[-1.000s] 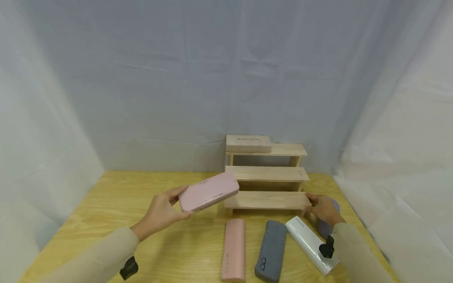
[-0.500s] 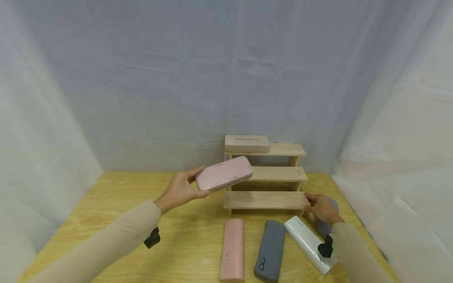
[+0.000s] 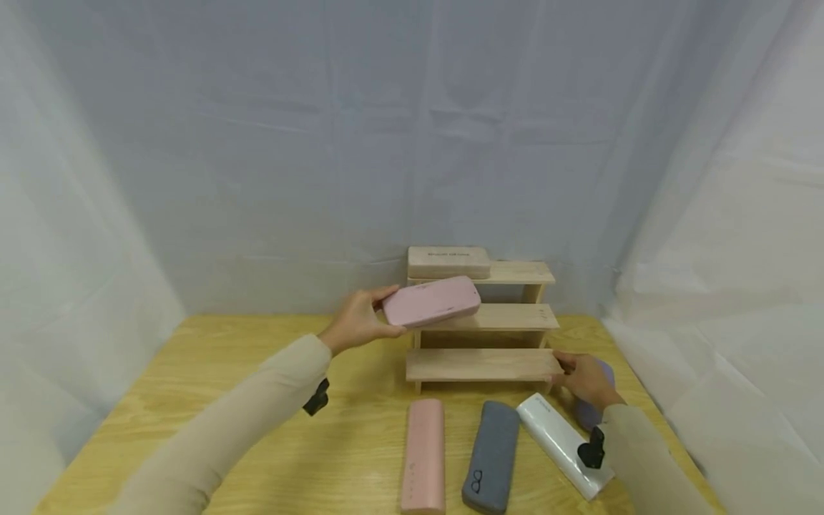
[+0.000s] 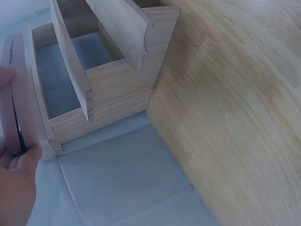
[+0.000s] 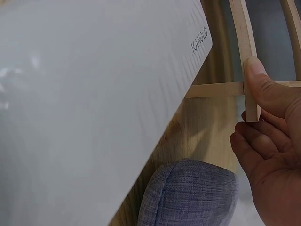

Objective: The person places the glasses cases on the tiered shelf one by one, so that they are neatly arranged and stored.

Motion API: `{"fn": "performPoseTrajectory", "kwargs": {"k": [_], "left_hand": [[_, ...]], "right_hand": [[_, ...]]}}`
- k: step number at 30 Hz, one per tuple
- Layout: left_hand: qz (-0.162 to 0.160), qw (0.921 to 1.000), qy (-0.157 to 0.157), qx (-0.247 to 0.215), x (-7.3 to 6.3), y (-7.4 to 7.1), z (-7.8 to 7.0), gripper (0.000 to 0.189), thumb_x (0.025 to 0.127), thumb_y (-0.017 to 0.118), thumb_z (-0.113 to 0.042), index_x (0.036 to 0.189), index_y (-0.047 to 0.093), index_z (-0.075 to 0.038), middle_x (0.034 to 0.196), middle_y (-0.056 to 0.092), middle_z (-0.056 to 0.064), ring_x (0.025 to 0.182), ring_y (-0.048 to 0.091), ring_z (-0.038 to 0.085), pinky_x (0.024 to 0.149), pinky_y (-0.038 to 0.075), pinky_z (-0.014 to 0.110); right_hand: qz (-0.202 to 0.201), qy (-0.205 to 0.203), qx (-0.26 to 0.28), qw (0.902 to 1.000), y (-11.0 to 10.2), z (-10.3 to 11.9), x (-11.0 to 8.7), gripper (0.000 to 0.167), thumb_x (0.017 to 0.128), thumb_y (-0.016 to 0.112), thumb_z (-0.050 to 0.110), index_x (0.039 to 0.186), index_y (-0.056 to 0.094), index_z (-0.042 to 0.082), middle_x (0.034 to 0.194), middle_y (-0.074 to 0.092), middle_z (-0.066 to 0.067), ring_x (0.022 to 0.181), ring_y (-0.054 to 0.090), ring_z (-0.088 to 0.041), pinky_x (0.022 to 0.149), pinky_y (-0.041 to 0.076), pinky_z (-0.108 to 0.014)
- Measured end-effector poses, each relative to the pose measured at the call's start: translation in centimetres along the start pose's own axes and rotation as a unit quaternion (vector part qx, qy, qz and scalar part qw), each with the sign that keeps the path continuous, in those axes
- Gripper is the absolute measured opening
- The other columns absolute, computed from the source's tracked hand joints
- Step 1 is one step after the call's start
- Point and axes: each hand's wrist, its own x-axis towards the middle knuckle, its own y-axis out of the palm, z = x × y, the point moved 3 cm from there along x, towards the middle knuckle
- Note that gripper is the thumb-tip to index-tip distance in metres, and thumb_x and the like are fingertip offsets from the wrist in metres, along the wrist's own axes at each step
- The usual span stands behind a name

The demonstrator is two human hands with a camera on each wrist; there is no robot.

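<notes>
My left hand (image 3: 360, 322) grips a pale pink glasses case (image 3: 433, 302) by its left end, thumb and fingers on opposite edges. The case is tilted and overlaps the middle board of a three-tier wooden rack (image 3: 483, 365) in the head view. In the left wrist view this glasses case (image 4: 18, 94) shows edge-on, with its dark opening seam. With thumb above and fingers below, my right hand (image 5: 275, 127) pinches the right end of the rack's lowest board (image 5: 250, 61). A beige glasses case (image 3: 448, 262) lies on the left of the top board.
Before the rack lie a rose-pink case (image 3: 423, 458), a grey-blue case (image 3: 492, 454) with a glasses drawing, and a glossy white case (image 3: 556, 440) marked KANOLD. A purple-blue fabric case (image 5: 190, 195) lies beside my right hand. Pale cloth (image 3: 290, 179) hangs behind the wooden table (image 3: 244, 350).
My left hand has carried the pale pink glasses case rightward and up, from left of the rack to in front of its middle and upper boards. The right hand stays at the lowest board.
</notes>
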Motion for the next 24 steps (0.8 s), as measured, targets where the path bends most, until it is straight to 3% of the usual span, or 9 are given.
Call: {"fn": "performPoseTrajectory", "kwargs": {"k": [10,13,18,24], "left_hand": [[0.028,0.9996,-0.006,0.000,2.8,2.0,0.1,0.077,0.069,0.085,-0.015,0.135,0.051,0.005,0.126,0.060,0.021,0.106,0.062,0.027,0.092,0.051,0.045],[0.036,0.9991,-0.014,0.018,3.4,2.7,0.2,0.078,0.068,0.087,-0.016,0.135,0.052,0.003,0.125,0.061,0.020,0.101,0.062,0.024,0.089,0.053,0.041],[0.046,0.9981,-0.029,0.028,3.9,3.4,1.2,0.078,0.066,0.086,-0.011,0.134,0.051,0.005,0.130,0.058,0.020,0.093,0.059,0.019,0.083,0.052,0.033],[0.059,0.9975,-0.039,-0.003,4.0,3.9,3.0,0.081,0.066,0.086,-0.007,0.136,0.048,0.006,0.136,0.052,0.022,0.099,0.057,0.024,0.091,0.051,0.041]], "right_hand": [[-0.002,-0.001,0.002,1.0000,-0.2,0.0,-0.1,0.065,0.086,0.072,0.016,0.135,0.042,-0.015,0.129,0.050,-0.034,0.118,0.051,-0.045,0.090,0.052,-0.045],[-0.005,0.001,0.000,1.0000,-0.3,0.1,-0.2,0.065,0.086,0.073,0.016,0.135,0.043,-0.015,0.128,0.050,-0.034,0.118,0.051,-0.045,0.090,0.052,-0.045],[-0.002,0.003,0.001,1.0000,0.0,0.5,-0.2,0.067,0.086,0.073,0.018,0.135,0.042,-0.015,0.130,0.049,-0.033,0.119,0.051,-0.044,0.090,0.052,-0.045],[-0.005,-0.005,-0.009,0.9999,0.1,0.9,-0.4,0.067,0.086,0.073,0.020,0.135,0.043,-0.014,0.129,0.050,-0.034,0.118,0.052,-0.045,0.091,0.051,-0.047]]}}
